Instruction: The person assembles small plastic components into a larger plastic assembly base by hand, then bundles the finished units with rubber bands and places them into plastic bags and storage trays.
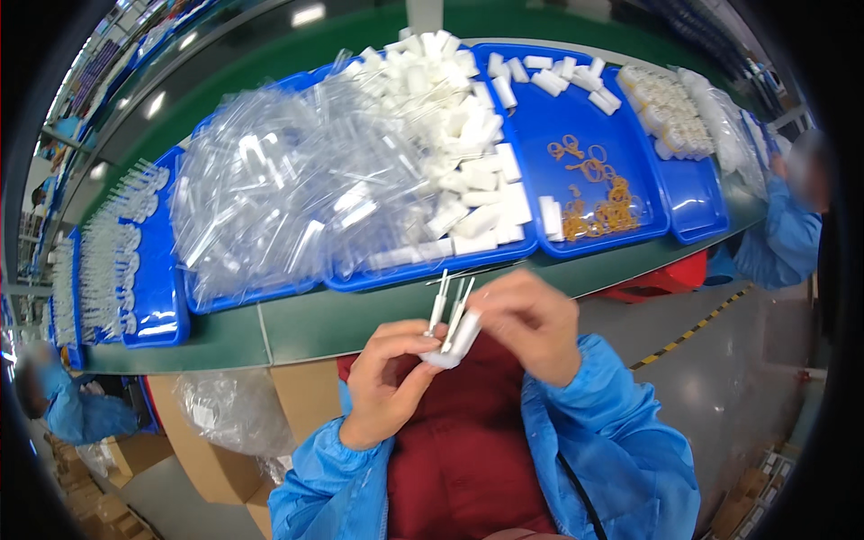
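nearest the camera, over a dark red lap between blue sleeves, the left hand and the right hand meet just short of the green table; the left hand is closed narrowly around the base of a small white plastic piece, thumb and fingers pinching it from below; the right hand is curled over the same piece from the other side, fingertips closed on its upper end; thin clear tubes stick up out of the piece, tilted slightly, reaching toward the table's near edge; left of the hands, below the table, a clear bag lies in a cardboard box; on the table just beyond the hands, a blue tray holds white blocks; beside it, a heap of clear plastic sleeves; further right on the table, another blue tray holds tan rubber bands; at the table's far left end, rows of clear pieces.
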A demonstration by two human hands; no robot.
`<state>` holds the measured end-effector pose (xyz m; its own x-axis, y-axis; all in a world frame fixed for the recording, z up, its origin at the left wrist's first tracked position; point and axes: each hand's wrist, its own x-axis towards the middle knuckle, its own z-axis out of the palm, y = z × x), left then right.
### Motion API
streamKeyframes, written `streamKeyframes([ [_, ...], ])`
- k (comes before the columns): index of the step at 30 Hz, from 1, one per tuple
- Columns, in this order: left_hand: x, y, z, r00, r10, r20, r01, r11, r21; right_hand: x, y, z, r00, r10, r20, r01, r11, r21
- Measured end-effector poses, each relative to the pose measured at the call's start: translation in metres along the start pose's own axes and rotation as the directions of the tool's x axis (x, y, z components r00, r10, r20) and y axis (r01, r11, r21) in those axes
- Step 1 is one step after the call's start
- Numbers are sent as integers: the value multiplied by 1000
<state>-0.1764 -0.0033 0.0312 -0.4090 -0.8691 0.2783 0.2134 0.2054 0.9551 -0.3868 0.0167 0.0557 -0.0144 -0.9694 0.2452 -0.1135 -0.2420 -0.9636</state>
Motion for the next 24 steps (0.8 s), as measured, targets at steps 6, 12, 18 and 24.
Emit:
streamKeyframes([
  [6,0,2,-2,997,77,10,-78,981,177,29,-11,-41,978,-104,183,157,939,-307],
  [12,6,2,6,991,111,80,-128,955,268,148,56,-230,938,-313,-147,-41,321,-946],
  [18,2,3,2,996,73,50,-85,947,309,169,71,-241,999,-39,11,10,-39,-999],
  [24,5,5,-2,998,51,48,-63,956,288,153,53,-219,988,80,129,135,-79,-988],
])
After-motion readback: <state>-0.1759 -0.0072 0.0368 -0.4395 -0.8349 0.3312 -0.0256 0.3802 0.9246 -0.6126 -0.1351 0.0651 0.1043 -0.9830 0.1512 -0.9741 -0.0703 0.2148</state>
